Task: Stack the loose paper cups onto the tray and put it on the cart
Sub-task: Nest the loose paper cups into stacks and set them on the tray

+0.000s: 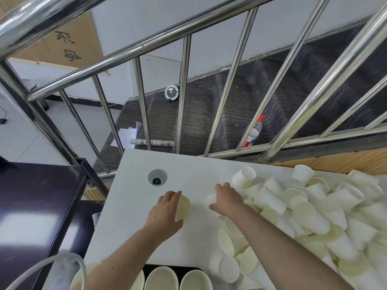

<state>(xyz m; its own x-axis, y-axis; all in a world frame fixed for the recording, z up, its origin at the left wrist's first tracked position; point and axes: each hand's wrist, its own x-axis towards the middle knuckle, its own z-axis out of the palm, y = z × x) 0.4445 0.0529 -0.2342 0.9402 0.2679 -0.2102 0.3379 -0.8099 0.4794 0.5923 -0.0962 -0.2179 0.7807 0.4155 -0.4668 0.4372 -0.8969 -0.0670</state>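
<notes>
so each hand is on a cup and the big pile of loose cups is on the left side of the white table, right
Not quite. The head view shows the pile of loose cups on the right side of the white table, not the left. The left hand and right hand are each on a cup.

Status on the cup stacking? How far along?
Early. Done: a few cups stand upright on the dark tray at the near edge. In hand: left hand holds one cup, right hand holds another. Left: the large loose pile on the table; tray not moved.
</notes>
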